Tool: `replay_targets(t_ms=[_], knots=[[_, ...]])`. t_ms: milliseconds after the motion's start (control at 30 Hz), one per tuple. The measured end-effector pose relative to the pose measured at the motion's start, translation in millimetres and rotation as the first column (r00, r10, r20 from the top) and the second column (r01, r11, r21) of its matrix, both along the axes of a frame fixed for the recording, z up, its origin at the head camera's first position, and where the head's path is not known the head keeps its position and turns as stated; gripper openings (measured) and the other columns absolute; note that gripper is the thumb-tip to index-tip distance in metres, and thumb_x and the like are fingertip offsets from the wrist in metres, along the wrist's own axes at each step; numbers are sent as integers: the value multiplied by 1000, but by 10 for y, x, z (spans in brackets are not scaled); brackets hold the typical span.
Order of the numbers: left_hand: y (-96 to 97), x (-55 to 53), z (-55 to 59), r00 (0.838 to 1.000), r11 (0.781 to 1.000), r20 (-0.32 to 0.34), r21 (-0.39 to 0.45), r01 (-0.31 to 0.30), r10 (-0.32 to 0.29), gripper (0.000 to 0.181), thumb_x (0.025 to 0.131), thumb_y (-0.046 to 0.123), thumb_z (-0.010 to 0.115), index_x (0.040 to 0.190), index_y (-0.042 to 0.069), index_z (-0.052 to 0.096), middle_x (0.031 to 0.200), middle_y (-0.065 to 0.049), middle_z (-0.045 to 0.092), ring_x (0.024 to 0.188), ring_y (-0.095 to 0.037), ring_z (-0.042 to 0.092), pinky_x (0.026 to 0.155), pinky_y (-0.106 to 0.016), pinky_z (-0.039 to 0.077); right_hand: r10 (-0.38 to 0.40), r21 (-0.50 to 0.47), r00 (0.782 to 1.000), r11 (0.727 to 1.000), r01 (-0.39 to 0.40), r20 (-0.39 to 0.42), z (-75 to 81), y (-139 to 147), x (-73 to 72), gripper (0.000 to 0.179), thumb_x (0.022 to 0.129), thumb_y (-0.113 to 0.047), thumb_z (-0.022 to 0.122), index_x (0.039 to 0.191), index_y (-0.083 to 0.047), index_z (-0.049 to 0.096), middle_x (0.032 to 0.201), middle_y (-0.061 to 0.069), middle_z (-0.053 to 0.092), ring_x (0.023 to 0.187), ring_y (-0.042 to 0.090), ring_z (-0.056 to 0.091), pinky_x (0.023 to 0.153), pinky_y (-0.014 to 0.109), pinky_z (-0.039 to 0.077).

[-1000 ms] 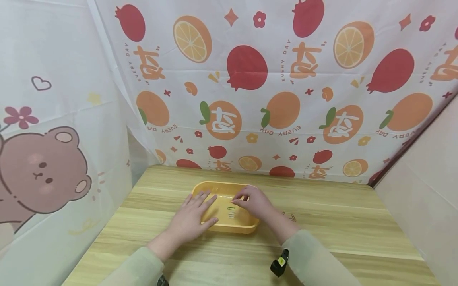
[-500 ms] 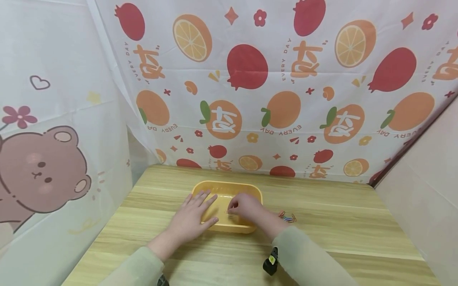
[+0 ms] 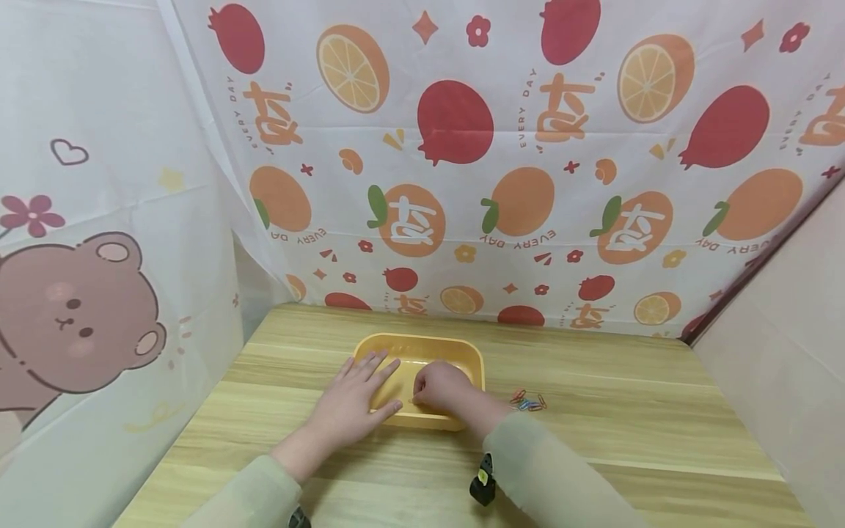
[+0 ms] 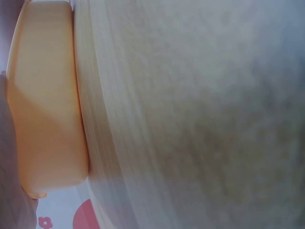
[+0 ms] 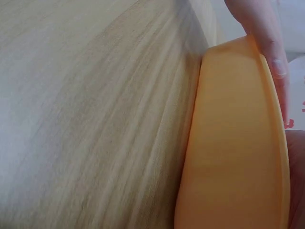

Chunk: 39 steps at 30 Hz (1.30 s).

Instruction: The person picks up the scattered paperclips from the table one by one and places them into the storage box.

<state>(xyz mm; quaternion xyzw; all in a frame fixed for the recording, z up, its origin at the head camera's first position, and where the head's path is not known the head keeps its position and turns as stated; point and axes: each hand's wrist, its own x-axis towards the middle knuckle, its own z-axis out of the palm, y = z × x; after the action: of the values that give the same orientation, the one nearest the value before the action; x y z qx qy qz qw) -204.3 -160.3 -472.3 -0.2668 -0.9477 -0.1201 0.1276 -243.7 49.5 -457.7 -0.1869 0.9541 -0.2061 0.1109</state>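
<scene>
My left hand (image 3: 350, 403) lies with straight, spread fingers over the left side of a yellow plastic tray (image 3: 462, 346). Its thumb reaches across the front rim. Inside the tray, my right hand (image 3: 444, 386) is lowered near the floor, thumb and forefinger pinching a tiny paper clip (image 3: 411, 401), mostly covered by the fingertips. The clips lying in the tray are hidden behind this hand. Both wrist views mostly show the tray's outer wall (image 4: 47, 95) and wood; the left thumb (image 5: 278, 67) appears over the rim in the right wrist view.
Several coloured paper clips (image 3: 528, 402), orange and blue among them, lie in a small heap on the wooden table (image 3: 594, 425) right of the tray. A fruit-print cloth (image 3: 462, 183) hangs behind the table, and a bear-print cloth (image 3: 79, 315) on the left.
My right hand has moved left and toward the front of the tray with the pinched clip, covering the green and pale clips seen earlier. The heap outside has come into fuller view. My left hand stays put.
</scene>
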Motion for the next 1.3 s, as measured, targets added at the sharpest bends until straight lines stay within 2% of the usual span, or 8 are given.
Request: replay_targets(t_ms=[233,500,867,1100,1300], knots=[[11,4,8,1000,1000,-5,-6,6,-6,73,94,65,50,152,23,42,157,-9,37,145,-31,31,119,-56,20,26,37,999,999,-24,-37,-25,-47,-3,16,84,-29,78,70,-22,72,66,-16,59,65,5,52,63,26,46],[20,-1,-11,1000,1000,-14,8,4,-4,70,93,58,59,151,23,44,157,-9,38,144,-32,33,118,-57,20,36,34,998,999,-34,-58,-1,-70,17,14,83,-26,79,72,-21,73,68,-16,60,66,4,53,64,26,47],[17,2,-16,1000,1000,-11,12,-3,3,70,92,57,61,151,23,45,157,-9,38,145,-31,31,118,-57,20,29,21,998,999,-28,-58,-36,-39,-11,12,84,-30,78,74,-25,75,72,-18,63,69,3,55,67,26,49],[9,13,-7,1000,1000,-5,9,-3,3,71,92,59,59,151,22,45,157,-9,38,145,-32,32,119,-56,18,8,-8,999,1000,-8,-45,-22,1,-19,5,85,-28,76,81,-25,78,79,-16,67,76,5,59,72,28,51],[3,14,-18,1000,1000,-14,5,-4,4,70,93,60,57,151,22,44,157,-9,38,144,-33,33,117,-58,21,-18,-66,999,998,16,-32,38,40,-9,6,87,-28,75,85,-23,78,79,-14,65,73,7,57,70,28,49]])
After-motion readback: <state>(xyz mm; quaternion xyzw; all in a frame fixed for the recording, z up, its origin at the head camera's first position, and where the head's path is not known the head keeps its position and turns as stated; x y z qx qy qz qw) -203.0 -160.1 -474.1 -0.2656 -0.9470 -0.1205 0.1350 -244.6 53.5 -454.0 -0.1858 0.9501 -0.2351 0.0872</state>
